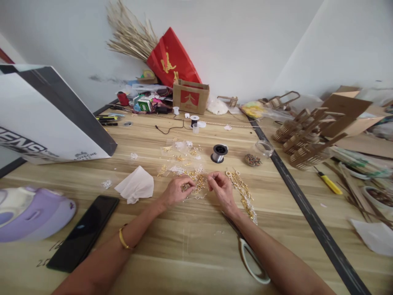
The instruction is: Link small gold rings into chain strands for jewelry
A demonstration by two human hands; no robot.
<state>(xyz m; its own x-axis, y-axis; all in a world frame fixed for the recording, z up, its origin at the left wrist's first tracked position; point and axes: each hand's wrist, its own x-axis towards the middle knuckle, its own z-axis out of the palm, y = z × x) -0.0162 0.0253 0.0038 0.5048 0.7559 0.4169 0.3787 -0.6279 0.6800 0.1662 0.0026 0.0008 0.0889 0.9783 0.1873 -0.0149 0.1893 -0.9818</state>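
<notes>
My left hand (pixel 180 190) is closed in a pinch over a pile of small gold and silver beads (pixel 199 180). Facing it across the pile, my right hand (pixel 221 189) also pinches, thumb against fingers. Whatever is between the fingertips is too small to make out. Just below the pile lies a thin beaded strand (pixel 196 198). Gold and silver beaded chains (pixel 244 192) with ring ends lie to the right of my right hand. Under my right forearm are scissors (pixel 253 262) with pale handles, their blades partly covered. A spool of silver wire (pixel 219 153) stands beyond the hands.
A white tissue (pixel 136 185) and a black phone (pixel 83 232) lie left. A large white box (pixel 52 119) stands behind them. To the right are a jar of mixed beads (pixel 258 155), small woven baskets (pixel 302 139) and a yellow cutter (pixel 330 182). A paper bag (pixel 190 97) stands at the back.
</notes>
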